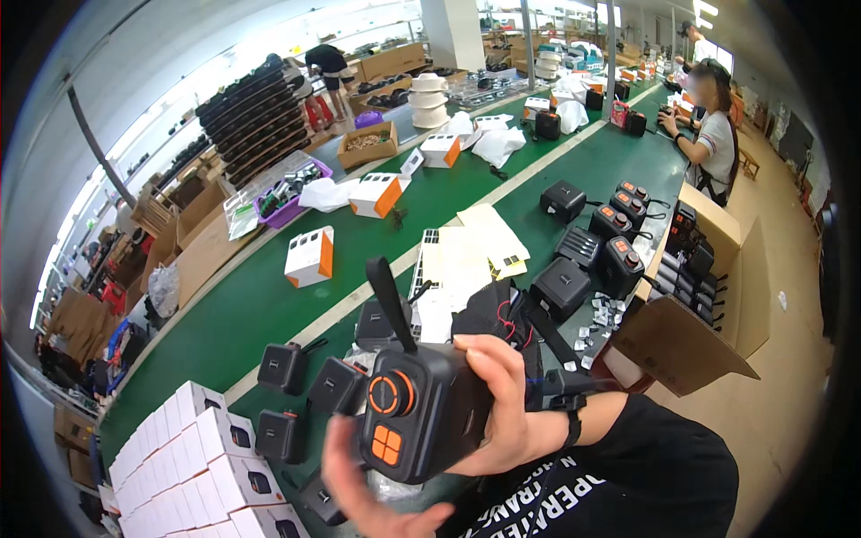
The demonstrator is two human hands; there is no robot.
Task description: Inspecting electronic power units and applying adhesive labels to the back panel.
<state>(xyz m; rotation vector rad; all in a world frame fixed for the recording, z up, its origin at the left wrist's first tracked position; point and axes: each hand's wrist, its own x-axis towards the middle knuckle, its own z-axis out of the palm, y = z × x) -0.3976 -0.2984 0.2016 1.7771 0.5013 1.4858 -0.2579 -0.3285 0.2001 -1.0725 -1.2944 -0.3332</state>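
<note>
My right hand (502,403) grips a black boxy portable speaker (429,412) from its right side and back. The speaker's front faces left, with an orange-ringed round knob and a cluster of orange square buttons. A black strap loop stands up from its top. Just below and left of it is my left hand (377,502), a little blurred, thumb and finger apart and nothing between them. Several similar black speakers (281,437) lie behind it on the green table (242,309). More of them, some showing orange knobs (623,255), stand to the right.
White boxes (193,448) are stacked at the near left. An open cardboard box (695,332) with black units stands at the right edge. Paper label sheets (480,242), small silvery pieces (603,318) and orange-white boxes (311,255) lie on the table. A co-worker (713,125) sits far right.
</note>
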